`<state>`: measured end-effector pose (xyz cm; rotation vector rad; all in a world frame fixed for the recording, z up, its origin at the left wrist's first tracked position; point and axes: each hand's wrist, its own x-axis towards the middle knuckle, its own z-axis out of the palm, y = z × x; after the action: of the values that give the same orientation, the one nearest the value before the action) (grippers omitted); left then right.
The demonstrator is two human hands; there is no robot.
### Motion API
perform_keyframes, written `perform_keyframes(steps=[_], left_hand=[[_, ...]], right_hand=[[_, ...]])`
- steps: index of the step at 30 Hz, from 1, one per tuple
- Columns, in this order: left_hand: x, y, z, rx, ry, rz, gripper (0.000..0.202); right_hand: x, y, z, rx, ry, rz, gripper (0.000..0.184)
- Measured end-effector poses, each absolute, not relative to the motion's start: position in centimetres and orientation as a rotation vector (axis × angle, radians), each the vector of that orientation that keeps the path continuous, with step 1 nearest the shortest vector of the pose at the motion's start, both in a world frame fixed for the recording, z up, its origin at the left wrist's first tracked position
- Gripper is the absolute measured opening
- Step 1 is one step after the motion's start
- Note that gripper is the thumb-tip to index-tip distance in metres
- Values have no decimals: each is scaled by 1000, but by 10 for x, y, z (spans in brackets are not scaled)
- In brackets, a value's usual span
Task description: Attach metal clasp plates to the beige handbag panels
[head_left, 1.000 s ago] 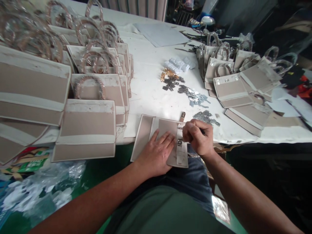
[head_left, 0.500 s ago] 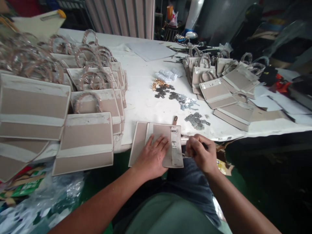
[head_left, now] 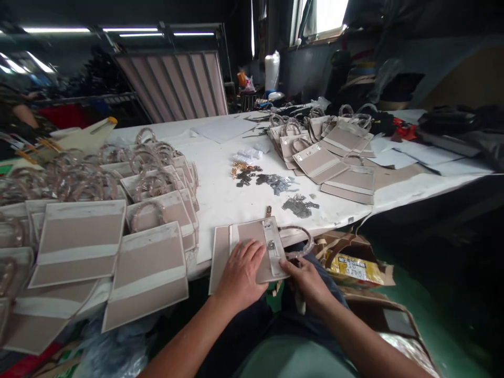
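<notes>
Your left hand (head_left: 240, 275) lies flat, fingers spread, pinning the beige bag panel (head_left: 252, 234) at the table edge (head_left: 334, 216) to keep it steady. Your right hand (head_left: 305, 283) appears closed on the clear ring handle (head_left: 303, 236), though the grip is partly hidden.

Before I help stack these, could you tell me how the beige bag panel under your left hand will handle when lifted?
The beige bag panel is probably fairly stiff, as its edges run straight past the table edge. It looks thin, so likely light, though it may fold at the crease by its side strip.
</notes>
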<state>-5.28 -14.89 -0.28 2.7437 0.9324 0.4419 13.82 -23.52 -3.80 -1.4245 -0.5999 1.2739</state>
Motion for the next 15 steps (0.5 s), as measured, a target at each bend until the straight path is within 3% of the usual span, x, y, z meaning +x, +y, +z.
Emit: perform_keyframes(steps=[7, 11, 15], left_hand=[[-73, -168, 32, 2408, 741, 828, 54], [-86, -178, 76, 1824, 991, 983, 34], [-94, -182, 102, 1269, 1045, 1092, 56]], right_hand=[[147, -253, 46, -1262, -1251, 999, 38], [156, -251, 81, -1312, -1242, 742, 32], [167, -235, 86, -1453, -1111, 505, 37]])
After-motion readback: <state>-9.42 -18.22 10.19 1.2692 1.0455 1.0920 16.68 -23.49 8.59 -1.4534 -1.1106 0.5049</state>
